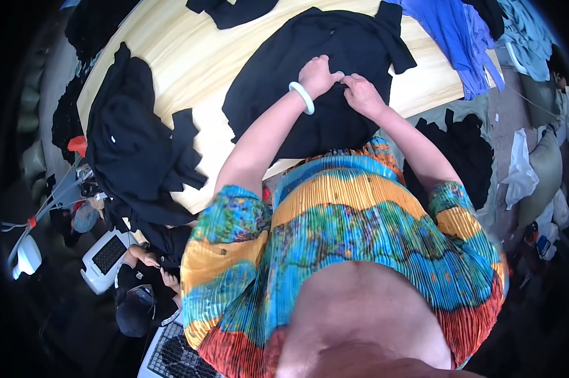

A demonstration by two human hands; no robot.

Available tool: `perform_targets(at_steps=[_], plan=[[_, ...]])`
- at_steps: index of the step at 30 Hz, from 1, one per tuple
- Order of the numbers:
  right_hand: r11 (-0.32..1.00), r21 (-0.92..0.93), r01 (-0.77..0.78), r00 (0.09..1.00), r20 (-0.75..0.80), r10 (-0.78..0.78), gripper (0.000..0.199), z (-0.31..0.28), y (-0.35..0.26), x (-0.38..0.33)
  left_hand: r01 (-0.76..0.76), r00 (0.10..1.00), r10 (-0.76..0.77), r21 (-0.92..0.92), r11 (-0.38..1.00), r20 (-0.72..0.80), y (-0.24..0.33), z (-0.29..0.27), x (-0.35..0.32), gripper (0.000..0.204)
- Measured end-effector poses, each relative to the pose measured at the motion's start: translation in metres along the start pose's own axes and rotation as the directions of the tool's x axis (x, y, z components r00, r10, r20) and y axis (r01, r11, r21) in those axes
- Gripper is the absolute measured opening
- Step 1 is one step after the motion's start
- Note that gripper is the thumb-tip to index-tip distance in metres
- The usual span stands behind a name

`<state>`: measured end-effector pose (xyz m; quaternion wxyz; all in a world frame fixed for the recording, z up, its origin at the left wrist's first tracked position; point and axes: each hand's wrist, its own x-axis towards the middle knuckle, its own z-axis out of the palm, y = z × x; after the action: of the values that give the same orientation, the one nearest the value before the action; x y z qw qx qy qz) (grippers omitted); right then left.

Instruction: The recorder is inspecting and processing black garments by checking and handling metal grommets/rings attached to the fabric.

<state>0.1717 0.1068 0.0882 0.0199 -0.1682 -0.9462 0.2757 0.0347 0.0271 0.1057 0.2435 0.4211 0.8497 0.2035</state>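
Note:
A black garment (322,57) lies spread on the pale wooden table (190,57) in front of me. My left hand (318,74), with a pale green bangle (302,97) on the wrist, pinches the black cloth near its middle. My right hand (360,93) sits right beside it, fingers closed on the same fabric, the two hands almost touching. What the fingertips hold within the folds is hidden.
A heap of black clothes (133,145) lies at the table's left end, another black piece (234,9) at the far edge, blue garments (454,31) at the right. A seated person (139,296) works below left beside a white machine (105,258). Sacks (543,176) stand right.

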Motion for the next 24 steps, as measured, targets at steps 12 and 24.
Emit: perform_targets(at_steps=[12,24], plan=[[0.992,0.125,-0.015,0.985,-0.169,0.037,0.015,-0.007,-0.011,0.012,0.355,0.894,-0.197,-0.368,0.859,0.402,-0.014,-0.005,0.016,0.072],[0.995,-0.080,0.056,0.998,-0.029,-0.059,0.014,-0.016,-0.011,0.021,-0.170,0.902,0.182,-0.066,0.983,0.391,-0.024,-0.017,0.010,0.055]])
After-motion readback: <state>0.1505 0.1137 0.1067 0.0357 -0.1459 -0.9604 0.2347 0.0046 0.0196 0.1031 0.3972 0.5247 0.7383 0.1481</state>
